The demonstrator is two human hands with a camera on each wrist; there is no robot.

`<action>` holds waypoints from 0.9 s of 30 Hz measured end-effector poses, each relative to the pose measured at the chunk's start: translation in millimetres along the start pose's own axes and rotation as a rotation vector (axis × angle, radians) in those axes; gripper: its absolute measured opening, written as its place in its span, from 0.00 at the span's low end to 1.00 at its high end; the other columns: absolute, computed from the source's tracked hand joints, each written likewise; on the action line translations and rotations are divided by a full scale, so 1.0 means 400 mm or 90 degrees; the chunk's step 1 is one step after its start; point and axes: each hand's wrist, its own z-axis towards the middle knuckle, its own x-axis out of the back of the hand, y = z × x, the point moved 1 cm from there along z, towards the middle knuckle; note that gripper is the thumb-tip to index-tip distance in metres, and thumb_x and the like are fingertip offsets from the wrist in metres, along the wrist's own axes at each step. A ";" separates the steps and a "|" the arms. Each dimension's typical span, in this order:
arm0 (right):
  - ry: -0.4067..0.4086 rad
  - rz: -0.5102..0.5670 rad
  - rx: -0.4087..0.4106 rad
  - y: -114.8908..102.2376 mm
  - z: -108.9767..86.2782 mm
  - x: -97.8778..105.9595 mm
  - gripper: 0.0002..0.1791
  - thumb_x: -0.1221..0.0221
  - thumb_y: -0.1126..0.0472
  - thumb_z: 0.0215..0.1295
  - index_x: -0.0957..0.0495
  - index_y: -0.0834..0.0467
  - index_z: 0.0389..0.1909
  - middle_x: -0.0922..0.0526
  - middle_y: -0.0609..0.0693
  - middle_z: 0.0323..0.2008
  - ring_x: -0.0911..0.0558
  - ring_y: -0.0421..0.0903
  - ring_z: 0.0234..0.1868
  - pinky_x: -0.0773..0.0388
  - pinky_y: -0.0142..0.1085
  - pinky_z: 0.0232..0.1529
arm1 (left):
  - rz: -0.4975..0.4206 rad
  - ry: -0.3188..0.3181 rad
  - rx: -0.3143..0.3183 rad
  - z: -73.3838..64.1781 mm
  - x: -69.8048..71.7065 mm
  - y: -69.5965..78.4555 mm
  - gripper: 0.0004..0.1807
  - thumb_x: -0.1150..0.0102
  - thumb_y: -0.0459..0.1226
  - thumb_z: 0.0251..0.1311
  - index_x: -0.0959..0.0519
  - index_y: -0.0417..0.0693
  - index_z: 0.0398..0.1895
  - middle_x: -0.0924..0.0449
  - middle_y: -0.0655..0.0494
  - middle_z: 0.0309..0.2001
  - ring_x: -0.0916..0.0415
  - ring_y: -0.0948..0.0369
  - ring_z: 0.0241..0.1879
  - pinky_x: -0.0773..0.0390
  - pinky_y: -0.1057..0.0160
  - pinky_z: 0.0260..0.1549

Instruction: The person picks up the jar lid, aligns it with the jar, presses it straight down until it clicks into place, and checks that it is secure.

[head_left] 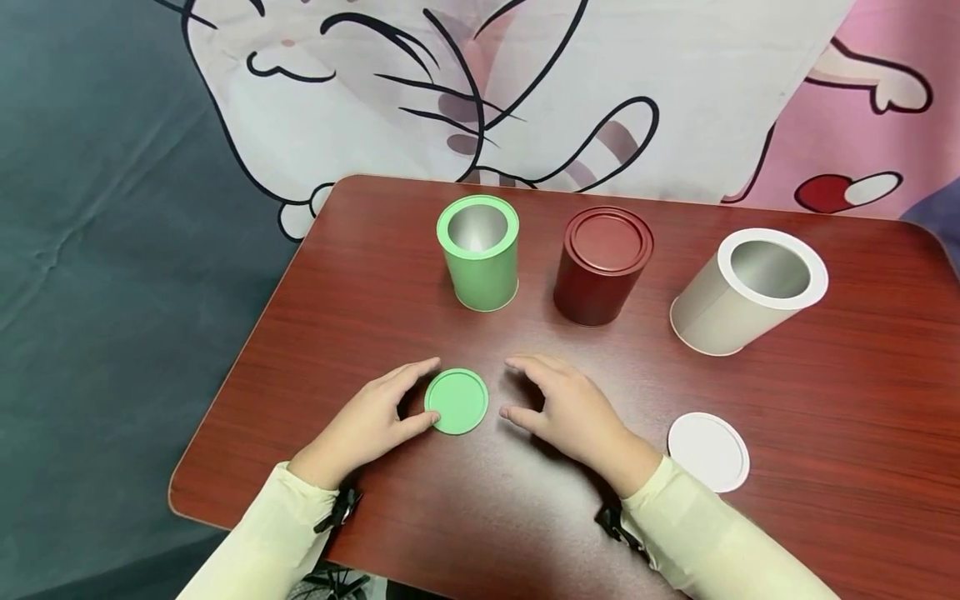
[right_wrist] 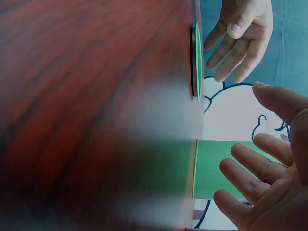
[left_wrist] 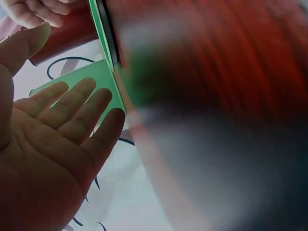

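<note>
A round green lid lies flat on the table between the two hands. My left hand hovers at the lid's left side with fingers spread loosely, its thumb tip overlapping the rim in the head view. On the lid's other side is my right hand, palm turned inward and fingers apart, a short gap from the rim. Both palms hold nothing in the wrist views. Behind the lid stands a green can with its top uncovered. In the right wrist view the lid shows edge-on, with a dark underside.
Right of the green can are a dark red can with its lid on and an uncovered white can. A white lid lies near my right forearm. A cartoon-printed cloth hangs behind the table's back edge.
</note>
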 end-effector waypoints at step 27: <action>-0.123 -0.021 -0.001 -0.024 0.029 -0.053 0.32 0.25 0.53 0.52 0.20 0.56 0.59 0.17 0.49 0.55 0.21 0.48 0.60 0.26 0.46 0.63 | 0.036 -0.064 0.011 0.009 -0.007 -0.020 0.40 0.25 0.42 0.55 0.31 0.40 0.70 0.24 0.45 0.64 0.25 0.51 0.63 0.27 0.49 0.62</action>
